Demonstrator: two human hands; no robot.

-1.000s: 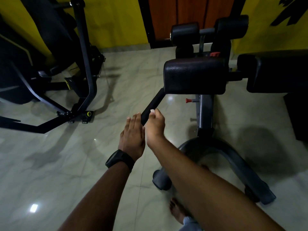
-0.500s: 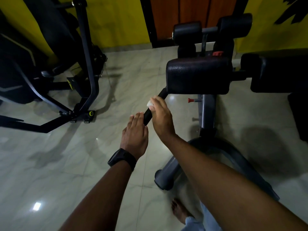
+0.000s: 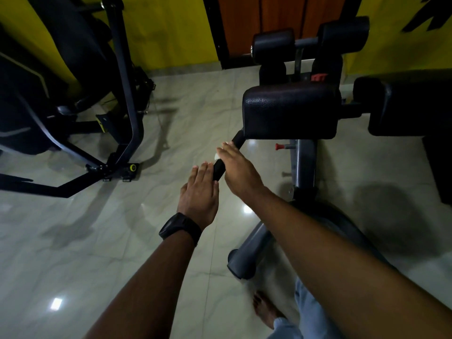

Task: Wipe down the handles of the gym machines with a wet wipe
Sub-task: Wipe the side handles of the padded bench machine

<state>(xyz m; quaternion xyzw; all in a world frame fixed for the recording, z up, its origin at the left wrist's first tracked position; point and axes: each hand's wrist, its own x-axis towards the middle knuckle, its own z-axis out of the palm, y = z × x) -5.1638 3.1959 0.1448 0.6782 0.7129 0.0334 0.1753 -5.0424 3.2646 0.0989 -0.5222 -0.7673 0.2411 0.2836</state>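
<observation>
- Below the left corner of the black pad [image 3: 291,111], the handle [image 3: 219,171] slants down toward the camera. The right hand [image 3: 241,172] is wrapped over its middle, with a white scrap of the wet wipe [image 3: 216,156] poking out by the fingers.
- Other one?
- The left hand [image 3: 199,192] is flat, fingers straight and together, holding nothing. It's just beside the handle's lower end, nearer the camera than the pad. Touching or not, cannot tell. The hands are close but not joined.
- Progress?
- My read: mid-wipe on this one handle. The wipe sits about mid-grip. The stretch up to the pad and the bottom end are uncovered, and wet or dry doesn't show. Everything else looks left to do: the dark-framed machine [image 3: 124,94] far left of the pad has no hand near it, and any handle on the pad's right side is out of sight.
- Anything in the way?
- The pad overhangs the handle's top, so the wipe would have to squeeze in under it. The left hand by the lower end could block a downward stroke. There's a red-tipped knob [image 3: 278,146] on the grey post [image 3: 303,162] under the pad, near but off the stroke line.
- Surroundings, quick.
- A second pad [image 3: 403,101] to the right of the pad, foam rollers [image 3: 274,46] behind it, a bare foot [image 3: 265,309] on the tiled floor [image 3: 73,241] well below it, and a watch [image 3: 179,227] on the left wrist.
</observation>
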